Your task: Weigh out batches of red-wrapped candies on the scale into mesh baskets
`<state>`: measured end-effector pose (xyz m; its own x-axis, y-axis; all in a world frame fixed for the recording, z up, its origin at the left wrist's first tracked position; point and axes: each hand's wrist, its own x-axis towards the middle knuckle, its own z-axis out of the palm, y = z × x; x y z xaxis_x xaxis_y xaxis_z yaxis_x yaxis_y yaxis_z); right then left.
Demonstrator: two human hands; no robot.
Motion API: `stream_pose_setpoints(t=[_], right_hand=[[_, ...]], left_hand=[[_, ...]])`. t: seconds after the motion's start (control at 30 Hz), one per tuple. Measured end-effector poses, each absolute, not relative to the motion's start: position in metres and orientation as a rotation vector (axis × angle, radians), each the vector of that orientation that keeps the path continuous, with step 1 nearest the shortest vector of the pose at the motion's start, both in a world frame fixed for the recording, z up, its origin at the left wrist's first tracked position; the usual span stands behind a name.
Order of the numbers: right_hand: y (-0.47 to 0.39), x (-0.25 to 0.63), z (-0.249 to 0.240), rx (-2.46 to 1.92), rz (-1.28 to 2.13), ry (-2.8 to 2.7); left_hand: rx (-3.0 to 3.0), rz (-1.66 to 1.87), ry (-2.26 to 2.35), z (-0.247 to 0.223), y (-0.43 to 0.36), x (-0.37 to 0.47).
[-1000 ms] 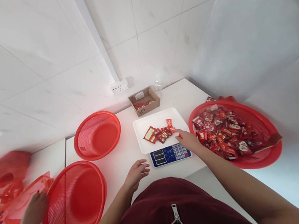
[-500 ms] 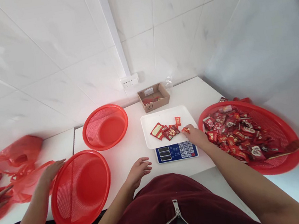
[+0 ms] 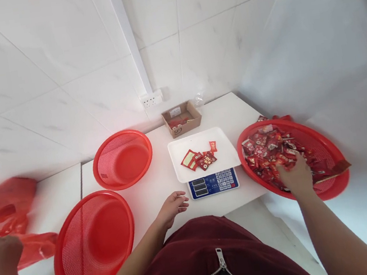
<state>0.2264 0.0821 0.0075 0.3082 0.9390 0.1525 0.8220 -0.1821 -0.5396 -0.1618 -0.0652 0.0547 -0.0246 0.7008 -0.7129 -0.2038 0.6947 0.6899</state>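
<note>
My right hand (image 3: 296, 177) reaches into the large red mesh basket (image 3: 331, 146) on the right. Its thumb and fingers are spread among a heap of small red wrapped packets (image 3: 268, 142); the fingertips are partly hidden there. Beside the scale, above the table's front, my left hand (image 3: 173, 208) is open, its fingers loosely stretched, holding nothing. The blue digital scale (image 3: 213, 184) carries a white tray (image 3: 224, 161). On that tray lie a red and pale-yellow packet (image 3: 190, 159), a dark red packet (image 3: 206, 161) and a small red packet (image 3: 213, 146).
Two red mesh baskets, a far one (image 3: 122, 159) and a near one (image 3: 96, 244), stand on the left. A cardboard box (image 3: 182, 119) with red packets is by the wall. At far left, a co-worker's hand (image 3: 3, 252) is at red plastic bags (image 3: 15, 196).
My right hand has moved right from the tray into the basket of packets; the small packet it held is no longer visible. The co-worker's hands have shifted left.
</note>
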Motion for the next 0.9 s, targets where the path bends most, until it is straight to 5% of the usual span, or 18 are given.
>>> stream_pose_setpoints(t=[0.3,0.43,0.9], right_hand=[[0.112,0.099,0.009,-1.636,0.395,-2.078],[0.133,0.049,0.006,-1.791,0.548,-2.207],[0.115,-0.013,0.006,-1.146,0.454,-2.915]], left_hand=[[0.409,0.824,1.439,0.058,-0.074,-0.171],[0.394,0.87,1.491,0.057,-0.085,-0.175],[0.248,1.037,1.523,0.053,-0.113,-0.178]])
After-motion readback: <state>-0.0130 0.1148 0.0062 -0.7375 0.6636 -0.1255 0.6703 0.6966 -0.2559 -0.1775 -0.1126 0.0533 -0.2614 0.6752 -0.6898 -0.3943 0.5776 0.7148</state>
